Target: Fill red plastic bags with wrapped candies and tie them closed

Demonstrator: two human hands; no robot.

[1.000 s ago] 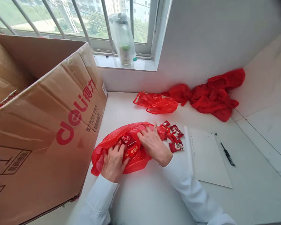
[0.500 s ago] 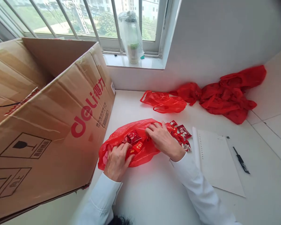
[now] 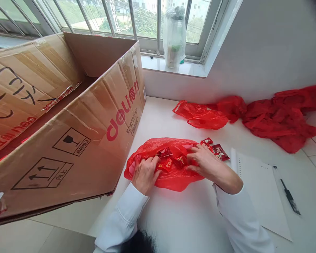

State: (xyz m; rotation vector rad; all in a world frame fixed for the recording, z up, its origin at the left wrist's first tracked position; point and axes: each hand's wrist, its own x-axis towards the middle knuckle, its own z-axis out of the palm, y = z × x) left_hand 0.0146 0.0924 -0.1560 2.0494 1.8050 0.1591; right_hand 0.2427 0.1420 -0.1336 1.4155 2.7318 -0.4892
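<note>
A red plastic bag (image 3: 183, 183) lies on the white table with its mouth open upward. Several small red-wrapped packets (image 3: 179, 162) show inside it. At the bag's left side my left hand (image 3: 146, 175) is closed on the rim, with its fingertips hidden in the folds. My right hand (image 3: 204, 160) holds the right rim, fingers bent inward over the edge. Just beyond that hand, a few loose packets, dark red and bright red (image 3: 220, 152), rest on the table, partly covered by it.
A large open cardboard box (image 3: 94, 140) stands on the left. Crumpled red bags (image 3: 202, 114) and red cloth-like bags (image 3: 276, 119) lie along the wall. To the right are a paper pad (image 3: 263, 189) and a pen (image 3: 289, 196). A plastic-wrapped bottle (image 3: 174, 42) stands on the windowsill.
My view has turned left, showing more of the box. My right hand has shifted right to the bag's rim, and the mouth is spread wider, with more packets visible. My left hand stays at the left side.
</note>
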